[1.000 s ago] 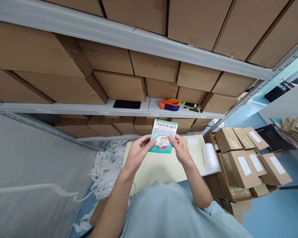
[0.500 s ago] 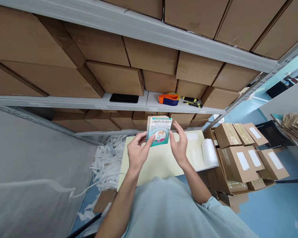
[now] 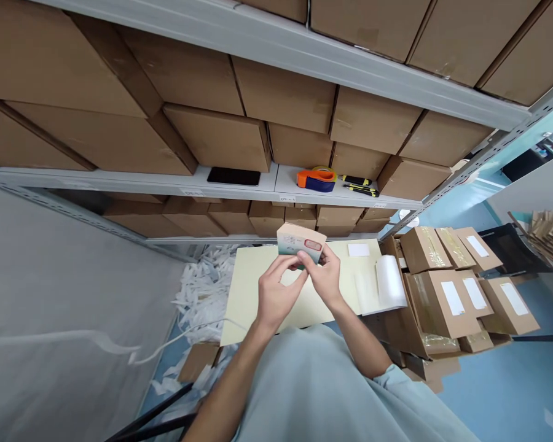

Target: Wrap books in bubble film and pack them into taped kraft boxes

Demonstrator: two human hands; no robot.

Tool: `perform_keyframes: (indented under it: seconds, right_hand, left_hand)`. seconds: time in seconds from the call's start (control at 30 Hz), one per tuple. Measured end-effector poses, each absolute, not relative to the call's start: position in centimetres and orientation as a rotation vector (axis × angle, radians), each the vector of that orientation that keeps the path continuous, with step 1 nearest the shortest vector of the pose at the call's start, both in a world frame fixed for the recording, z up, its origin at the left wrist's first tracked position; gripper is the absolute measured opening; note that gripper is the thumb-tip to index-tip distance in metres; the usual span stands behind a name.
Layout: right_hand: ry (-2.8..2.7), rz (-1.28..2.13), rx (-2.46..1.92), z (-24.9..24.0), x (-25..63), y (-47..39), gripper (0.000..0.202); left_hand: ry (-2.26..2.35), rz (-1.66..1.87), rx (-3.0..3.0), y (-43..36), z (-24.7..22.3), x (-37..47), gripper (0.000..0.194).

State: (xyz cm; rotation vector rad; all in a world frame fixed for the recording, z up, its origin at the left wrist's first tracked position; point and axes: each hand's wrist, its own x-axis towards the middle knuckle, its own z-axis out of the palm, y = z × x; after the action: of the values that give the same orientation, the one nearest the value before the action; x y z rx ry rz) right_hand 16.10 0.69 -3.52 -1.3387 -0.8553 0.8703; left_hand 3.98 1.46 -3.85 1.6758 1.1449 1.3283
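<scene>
A small thick book (image 3: 299,240) is held up over the pale yellow table (image 3: 244,301), its whitish and green cover with a red oval mark facing me. My right hand (image 3: 325,273) grips its lower right corner, thumb on the cover and fingers behind. My left hand (image 3: 279,290) is at the book's lower edge, its fingers and thumb drawn together near the right thumb. Whether the left fingertips pinch part of the book is hard to make out.
A white roll (image 3: 390,282) and a white card (image 3: 358,250) lie on the table. Stacked cartons (image 3: 442,301) stand at the right. The shelf (image 3: 276,184) ahead holds boxes, a black phone (image 3: 233,177), an orange-blue tape dispenser (image 3: 316,179) and cutters (image 3: 360,185). Paper scraps (image 3: 203,288) lie left.
The book has been turned from its illustrated cover to another face and tilted. My right hand, open beside it before, now grips it; my left hand has moved down and right to its lower edge.
</scene>
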Motion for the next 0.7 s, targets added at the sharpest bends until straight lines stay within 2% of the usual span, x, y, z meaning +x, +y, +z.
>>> perform_keyframes:
  seconds: [0.1, 0.17, 0.27, 0.37, 0.5, 0.7]
  right_hand:
    - [-0.859, 0.918, -1.279, -3.9, 17.5, 1.3, 0.050]
    - [-0.843, 0.963, -1.252, -4.0, 18.3, 1.5, 0.053]
    - [-0.836, 1.047, -1.213, -4.2, 18.7, 1.5, 0.058]
    - [-0.839, 1.094, -1.195, -4.5, 18.6, 1.6, 0.062]
    - [-0.849, 1.117, -1.225, -4.9, 18.3, 2.0, 0.064]
    - [-0.938, 0.770, -1.292, -3.9, 18.2, 0.5, 0.060]
  left_hand:
    - [1.231, 1.381, 1.557, 2.9, -4.3, 2.1, 0.033]
    - [1.288, 1.388, 1.451, 4.1, -4.7, 0.9, 0.051]
    - [1.142, 1.168, 1.326, 5.0, -4.9, -0.2, 0.068]
    - [1.026, 1.030, 1.233, 4.9, -4.8, 0.0, 0.062]
    - [1.057, 1.077, 1.163, 4.2, -5.2, 1.0, 0.060]
    - [1.260, 1.281, 1.229, 4.4, -6.3, 1.5, 0.051]
